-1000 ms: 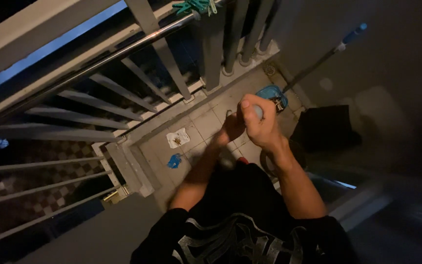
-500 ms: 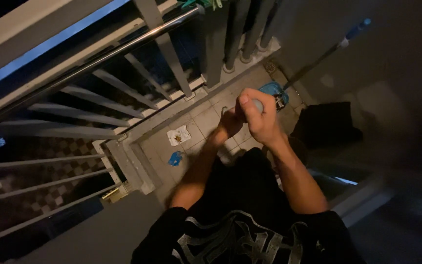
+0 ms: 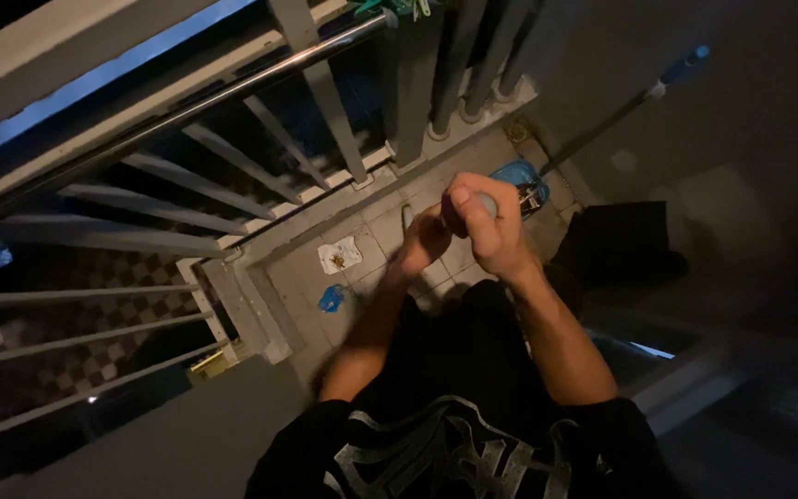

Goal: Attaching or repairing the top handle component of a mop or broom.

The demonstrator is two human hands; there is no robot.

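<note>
My right hand (image 3: 489, 231) is closed in a fist around a pale grey, round-ended thing (image 3: 487, 202); only its tip shows above my fingers. My left hand (image 3: 420, 246) is just below and to the left of it, blurred, fingers curled. Whether it grips anything is hidden. Both hands are held out over the tiled balcony floor (image 3: 390, 231), in front of my black printed shirt (image 3: 454, 453).
A white railing with a steel rail (image 3: 233, 88) runs along the left, green clothes pegs (image 3: 390, 7) clipped at its top. On the floor lie a white scrap (image 3: 339, 256), a small blue thing (image 3: 331, 298), a blue dustpan (image 3: 519, 176) with a long pole (image 3: 621, 102), and a dark bundle (image 3: 616, 245).
Both hands have drifted slightly left and up together. The right fist stays closed on the grey thing. The view has shifted a little.
</note>
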